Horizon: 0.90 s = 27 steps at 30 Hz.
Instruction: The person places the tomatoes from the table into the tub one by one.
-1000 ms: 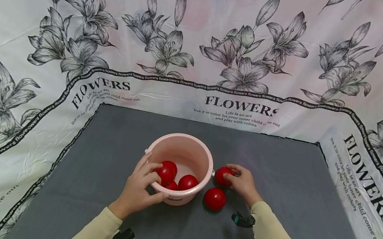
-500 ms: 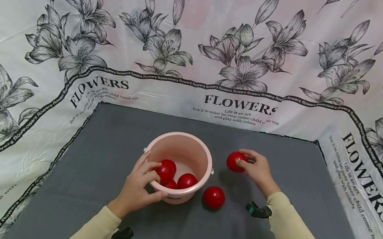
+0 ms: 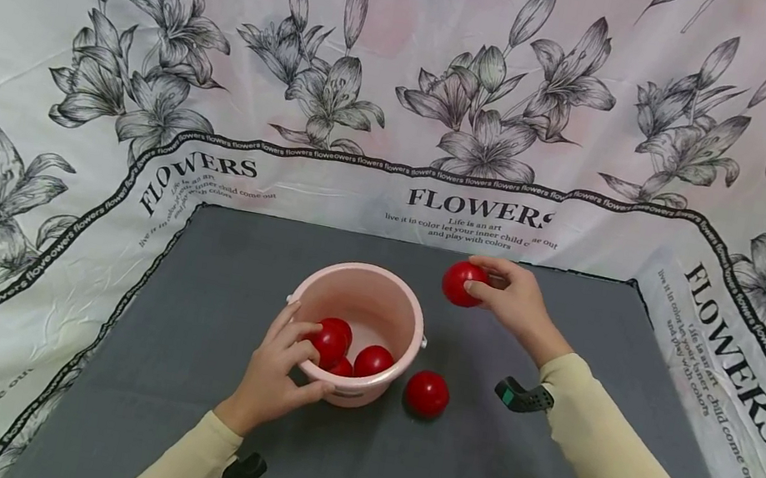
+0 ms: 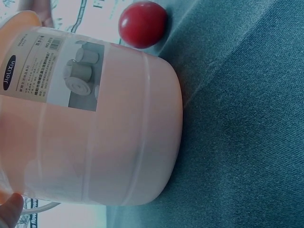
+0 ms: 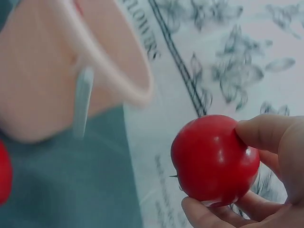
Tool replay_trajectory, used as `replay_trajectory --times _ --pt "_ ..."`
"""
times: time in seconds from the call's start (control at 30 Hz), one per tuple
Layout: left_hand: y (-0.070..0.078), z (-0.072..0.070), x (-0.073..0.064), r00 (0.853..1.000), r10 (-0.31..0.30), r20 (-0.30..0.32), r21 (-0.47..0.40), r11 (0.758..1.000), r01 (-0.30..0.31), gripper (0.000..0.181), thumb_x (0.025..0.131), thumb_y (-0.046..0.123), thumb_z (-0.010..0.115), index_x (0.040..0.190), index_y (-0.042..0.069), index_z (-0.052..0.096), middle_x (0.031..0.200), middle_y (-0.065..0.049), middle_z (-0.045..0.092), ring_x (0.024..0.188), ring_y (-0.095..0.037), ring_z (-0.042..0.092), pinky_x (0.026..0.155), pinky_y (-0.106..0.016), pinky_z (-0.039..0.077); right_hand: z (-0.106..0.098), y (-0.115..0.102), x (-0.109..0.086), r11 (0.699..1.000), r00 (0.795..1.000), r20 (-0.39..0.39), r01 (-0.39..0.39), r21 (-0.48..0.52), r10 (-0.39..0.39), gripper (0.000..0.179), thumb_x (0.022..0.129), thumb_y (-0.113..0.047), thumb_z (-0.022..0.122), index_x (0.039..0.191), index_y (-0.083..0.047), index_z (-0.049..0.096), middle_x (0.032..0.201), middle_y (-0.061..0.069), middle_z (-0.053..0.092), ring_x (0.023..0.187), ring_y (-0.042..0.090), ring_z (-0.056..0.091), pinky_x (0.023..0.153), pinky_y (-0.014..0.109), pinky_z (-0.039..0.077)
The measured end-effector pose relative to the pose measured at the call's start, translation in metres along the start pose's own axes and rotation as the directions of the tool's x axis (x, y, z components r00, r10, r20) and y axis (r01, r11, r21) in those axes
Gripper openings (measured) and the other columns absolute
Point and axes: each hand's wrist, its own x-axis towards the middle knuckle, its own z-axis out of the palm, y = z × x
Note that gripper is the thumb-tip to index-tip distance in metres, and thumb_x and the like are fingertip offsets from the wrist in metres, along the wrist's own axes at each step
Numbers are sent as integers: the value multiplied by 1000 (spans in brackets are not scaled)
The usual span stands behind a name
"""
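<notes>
My right hand [image 3: 517, 304] pinches a shiny red tomato [image 3: 464, 284] between thumb and fingers, up and to the right of the pink bucket. In the right wrist view a thin dark stem tip shows on this tomato [image 5: 213, 159]. My left hand [image 3: 281, 370] grips the near left rim of the pink bucket [image 3: 410, 303], thumb along the front. Several tomatoes [image 3: 373, 362] lie inside the bucket, partly hidden by its rim and my fingers. Another tomato [image 3: 427, 394] sits on the table just right of the bucket.
The table [image 3: 182, 442] has a dark grey cloth. Behind and beside it hangs a white flower-printed sheet [image 3: 329, 196]. A light-coloured handle [image 5: 83, 102] hangs from the bucket's side, and a label [image 4: 52, 66] is stuck on its front.
My right hand has lifted its tomato off the table beside the bucket, moving it right and then upward. The left hand keeps its grip on the bucket.
</notes>
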Motion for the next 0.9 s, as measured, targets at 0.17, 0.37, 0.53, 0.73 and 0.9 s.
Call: replay_trajectory --times 0.17,0.37,0.53,0.73,0.9 --pt "0 0 1 1000 -3 8 -8 1000 3 60 92 69 55 84 12 70 124 -13 68 135 -46 46 92 -61 58 19 -26 0 997 996 51 79 13 -79 44 96 -17 68 138 -7 61 141 20 61 123 38 62 88 38 63" --pt "-1 1 2 1000 5 -8 -18 1000 -5 61 93 71 52 82 13 68 122 -13 69 134 -47 47 95 -65 55 52 -47 -5 986 969 184 164 20 -165 42 94 -13 69 135 -7 64 137 18 64 120 37 65 90 43 63" --pt "0 1 2 1000 -2 -2 -17 1000 2 61 92 73 50 81 16 67 121 -13 69 135 -44 47 99 -67 52 76 -54 -7 974 927 317 222 -37 -199 39 92 -11 70 131 -9 68 131 16 68 113 34 67 89 40 64" --pt "1 0 1 1000 -9 6 -10 1000 9 62 92 73 49 82 15 68 120 -14 70 136 -43 47 100 -66 52 93 -54 -8 972 888 428 222 -72 -171 44 88 -9 74 131 -8 67 128 15 70 110 31 68 88 40 64" --pt "1 0 1 1000 -2 -7 -8 1000 2 62 93 73 49 80 15 67 120 -13 70 135 -44 47 98 -67 52 105 -50 -8 957 861 477 263 -121 -176 41 85 -8 76 126 -10 71 124 12 72 103 27 67 86 39 65"
